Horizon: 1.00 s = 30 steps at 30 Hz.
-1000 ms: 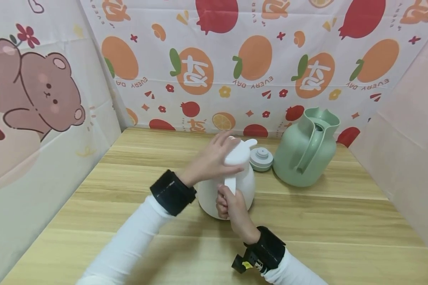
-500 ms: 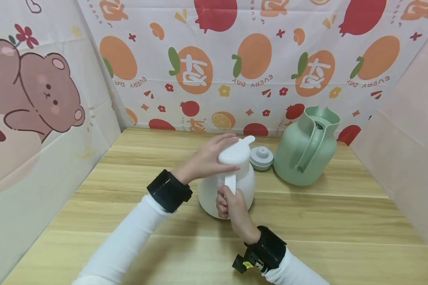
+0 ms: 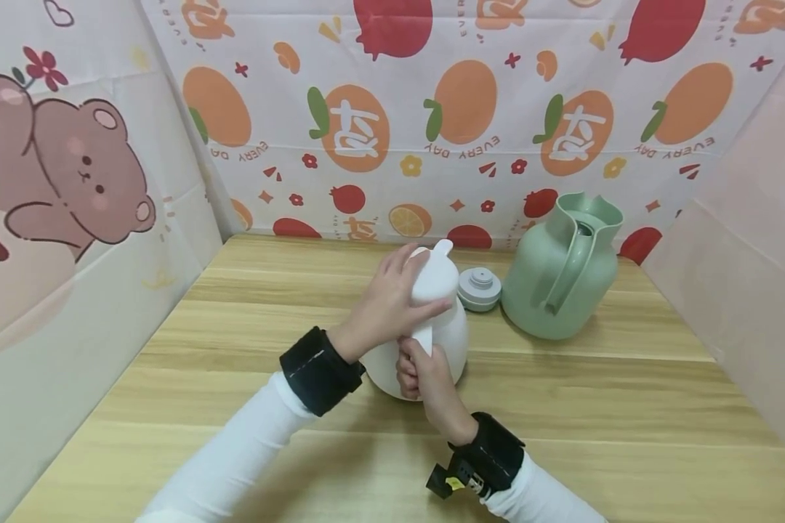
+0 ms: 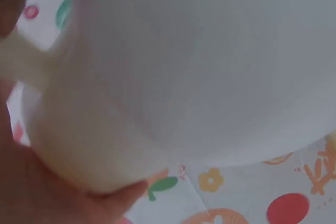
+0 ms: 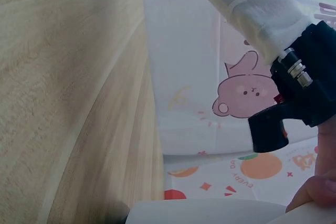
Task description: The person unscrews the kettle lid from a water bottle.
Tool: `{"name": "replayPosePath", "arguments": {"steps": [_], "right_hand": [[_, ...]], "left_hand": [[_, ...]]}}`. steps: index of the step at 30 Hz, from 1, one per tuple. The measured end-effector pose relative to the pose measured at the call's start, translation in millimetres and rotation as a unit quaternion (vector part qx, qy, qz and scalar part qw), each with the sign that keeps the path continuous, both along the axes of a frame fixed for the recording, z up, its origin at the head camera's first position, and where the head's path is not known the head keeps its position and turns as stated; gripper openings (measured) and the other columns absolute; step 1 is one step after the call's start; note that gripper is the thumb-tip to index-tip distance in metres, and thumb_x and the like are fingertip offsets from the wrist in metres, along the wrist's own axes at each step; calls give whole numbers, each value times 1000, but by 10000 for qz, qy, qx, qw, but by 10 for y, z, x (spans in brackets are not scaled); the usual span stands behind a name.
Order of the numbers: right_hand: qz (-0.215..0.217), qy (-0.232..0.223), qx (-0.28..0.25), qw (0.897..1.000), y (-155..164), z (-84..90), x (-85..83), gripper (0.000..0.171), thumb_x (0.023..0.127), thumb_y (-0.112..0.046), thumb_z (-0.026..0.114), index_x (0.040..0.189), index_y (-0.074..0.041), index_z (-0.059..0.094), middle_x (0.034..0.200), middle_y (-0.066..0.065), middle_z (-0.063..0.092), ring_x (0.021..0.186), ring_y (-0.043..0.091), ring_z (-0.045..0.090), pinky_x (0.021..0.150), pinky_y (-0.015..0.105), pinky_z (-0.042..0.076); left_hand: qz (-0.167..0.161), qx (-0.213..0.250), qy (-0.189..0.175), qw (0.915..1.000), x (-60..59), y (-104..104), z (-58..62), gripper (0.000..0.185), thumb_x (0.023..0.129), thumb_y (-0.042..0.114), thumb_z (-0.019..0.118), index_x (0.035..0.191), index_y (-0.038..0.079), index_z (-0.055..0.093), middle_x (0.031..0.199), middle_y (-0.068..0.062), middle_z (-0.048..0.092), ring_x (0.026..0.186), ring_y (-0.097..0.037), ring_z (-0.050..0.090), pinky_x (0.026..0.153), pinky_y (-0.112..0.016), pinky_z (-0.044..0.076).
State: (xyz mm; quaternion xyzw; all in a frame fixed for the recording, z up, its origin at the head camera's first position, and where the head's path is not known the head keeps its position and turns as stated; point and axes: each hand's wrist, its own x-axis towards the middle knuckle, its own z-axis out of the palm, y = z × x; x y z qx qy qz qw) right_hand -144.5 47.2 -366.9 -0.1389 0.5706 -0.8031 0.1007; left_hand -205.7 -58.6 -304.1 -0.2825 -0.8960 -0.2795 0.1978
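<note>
A white thermos jug [image 3: 453, 349] stands on the wooden table. My left hand [image 3: 386, 301] grips its rounded white lid [image 3: 437, 280], fingers over the far side and thumb across the near side. The lid's small tab [image 3: 443, 247] points toward the back wall. With my right hand [image 3: 429, 381] I hold the jug's handle [image 3: 424, 338], fingers curled round it. In the left wrist view the jug's pale body [image 4: 210, 66] fills most of the picture. Only the jug's edge [image 5: 199, 212] shows at the bottom of the right wrist view.
Right of the white jug, a round grey stopper [image 3: 480, 292] lies on the table. Beside it stands a green jug [image 3: 530, 287] with an uncovered top, its handle facing me. A fruit-printed cloth [image 3: 379, 196] hangs behind the table [image 3: 595, 407].
My left hand has shifted and turned with the lid, whose tab has swung from pointing right to pointing at the back wall. The right hand has stayed on the handle.
</note>
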Motion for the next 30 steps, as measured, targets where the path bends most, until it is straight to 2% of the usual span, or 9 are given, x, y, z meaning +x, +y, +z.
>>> {"name": "replayPosePath", "arguments": {"steps": [4, 6, 8, 10, 15, 18, 22, 27, 30], "right_hand": [[12, 33, 14, 10000, -1, -18, -14, 43, 93, -21, 44, 55, -8, 28, 47, -2, 24, 38, 8, 19, 39, 23, 16], [-18, 18, 27, 10000, -1, -30, -22, 42, 92, -22, 44, 56, -8, 29, 47, -2, 24, 38, 8, 20, 39, 23, 16], [-59, -3, 36, 10000, -1, -36, -28, 41, 92, -22, 45, 56, -8, 29, 47, -2, 25, 39, 8, 21, 39, 22, 17], [-77, -5, 44, 10000, 2, -42, -32, 41, 91, -23, 45, 56, -8, 30, 47, -2, 25, 39, 8, 21, 38, 21, 18], [-65, -16, 7, 10000, 22, -48, -37, 41, 92, -23, 45, 57, -9, 30, 48, -2, 25, 39, 7, 21, 38, 21, 18], [-59, -23, -13, 10000, 24, -43, -35, 41, 92, -22, 45, 56, -8, 29, 48, -2, 25, 39, 7, 21, 39, 21, 17], [-55, 33, -20, 10000, 26, -39, -36, 41, 91, -21, 44, 56, -8, 28, 47, -2, 24, 39, 7, 19, 39, 23, 15], [-16, 62, -39, 10000, 17, -35, -25, 40, 91, -18, 43, 55, -9, 27, 47, -3, 23, 39, 7, 19, 38, 22, 15], [31, 46, -39, 10000, 7, -36, -14, 41, 92, -18, 43, 55, -9, 27, 46, -3, 24, 39, 7, 18, 38, 22, 15]], "left_hand": [[-898, 40, -356, 9953, -114, -145, 25, 70, 78, 31, 73, 134, 2, 42, 146, -17, 22, 134, -31, 17, 100, -52, 26], [-1355, 76, -525, 9894, -207, -218, 26, 68, 78, 27, 74, 134, 4, 43, 147, -14, 22, 133, -29, 18, 100, -50, 27], [-1654, 137, -739, 9833, -286, -275, 27, 68, 77, 24, 75, 134, 5, 43, 147, -12, 23, 133, -28, 20, 99, -48, 30], [-1737, 238, -976, 9797, -332, -309, 25, 70, 77, 24, 75, 136, 7, 42, 147, -11, 23, 132, -26, 23, 97, -47, 32], [-1517, 509, -1132, 9806, -326, -277, -12, 76, 74, 26, 77, 137, 7, 39, 142, -12, 29, 125, -25, 32, 95, -46, 35], [-1326, 761, -918, 9840, -279, -221, -53, 76, 73, 24, 79, 135, 6, 40, 138, -13, 33, 119, -25, 37, 93, -45, 37], [-840, 1028, -509, 9898, -182, -107, -103, 75, 72, 25, 80, 133, 5, 42, 134, -14, 37, 115, -26, 40, 88, -44, 40], [-6, 878, -120, 9961, -47, -6, -142, 75, 74, 37, 76, 133, 4, 43, 134, -16, 37, 115, -29, 39, 85, -44, 42], [72, 725, -164, 9972, 2, -26, -134, 76, 76, 39, 74, 134, 4, 40, 137, -18, 32, 118, -31, 36, 85, -47, 42]]}}
